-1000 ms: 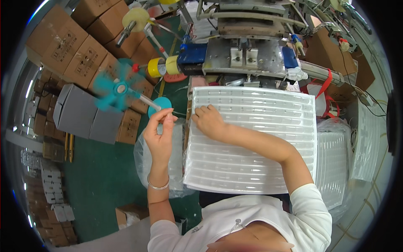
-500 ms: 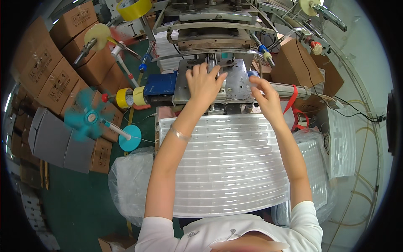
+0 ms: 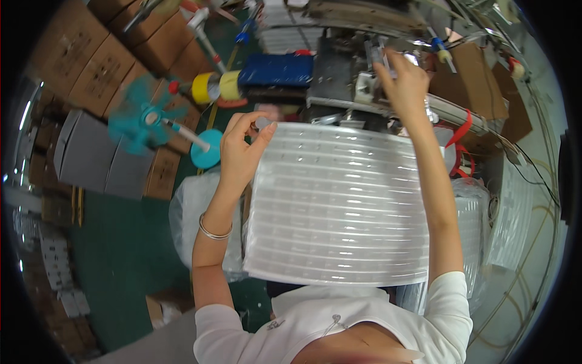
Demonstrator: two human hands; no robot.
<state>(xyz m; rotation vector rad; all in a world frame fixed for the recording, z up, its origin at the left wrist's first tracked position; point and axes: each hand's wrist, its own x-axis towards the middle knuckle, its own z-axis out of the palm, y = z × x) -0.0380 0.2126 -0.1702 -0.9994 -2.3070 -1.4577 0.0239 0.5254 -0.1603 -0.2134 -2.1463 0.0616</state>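
My left hand (image 3: 239,145) is over the far left corner of a ribbed, translucent white plastic sheet (image 3: 339,206). Its thumb and fingers pinch a small clear, rounded piece (image 3: 262,123). Farther away, my right hand (image 3: 407,82) reaches onto a machine with a dark metal plate (image 3: 332,76). Its fingers are bent in beside a small white block (image 3: 364,87) and metal fittings; blur hides what lies between them. The sheet spreads in front of my body, below both hands.
A blue pad (image 3: 276,70) and tape rolls (image 3: 205,88) sit left of the plate. Further left are a spinning teal fan (image 3: 148,115), grey boxes (image 3: 88,151) and stacked cartons (image 3: 73,45). On the right are a red strap (image 3: 462,128), an open carton (image 3: 470,79) and loose cables.
My left hand has left the metal plate, coming back and left to the sheet's corner, now with a clear piece. My right hand has reached farther in over the machine. The view has shifted.
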